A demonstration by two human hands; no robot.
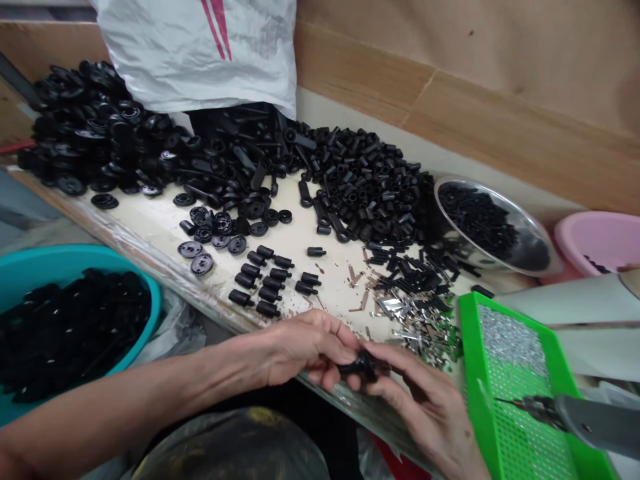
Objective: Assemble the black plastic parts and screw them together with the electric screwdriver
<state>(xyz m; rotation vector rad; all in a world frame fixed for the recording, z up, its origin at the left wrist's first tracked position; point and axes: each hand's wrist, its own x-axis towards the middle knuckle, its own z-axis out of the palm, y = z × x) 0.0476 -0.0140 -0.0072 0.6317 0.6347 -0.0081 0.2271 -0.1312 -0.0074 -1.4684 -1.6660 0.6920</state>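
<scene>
Our left hand (305, 350) and right hand (425, 417) meet over a small, black, moulded-plastic stepped knob (363, 365), held near the front edge of the worktop. The left fingers (333, 340) curl closed around it, while the right fingers (390, 357) pinch it from the other side. Just beside the right hand lies a bright green plastic tray (473, 347) with a perforated floor, tiny silver screws (510, 340) packed in its upper part, and a grey power screwdriver (595, 423) reaching over it. To the left, a teal plastic basin (75, 257) holds a mound of black parts. On the pale worktop (165, 233) we see rows of matte black stepped pegs (265, 280), a scatter of shiny metal clips (415, 327) and ribbed black discs (200, 230). Farther off sit a steel bowl (500, 207) of black screws, a pink plastic basin (600, 240), heaps of black tubes (365, 180) and black wheels (90, 133), and a white woven sack (195, 53).
</scene>
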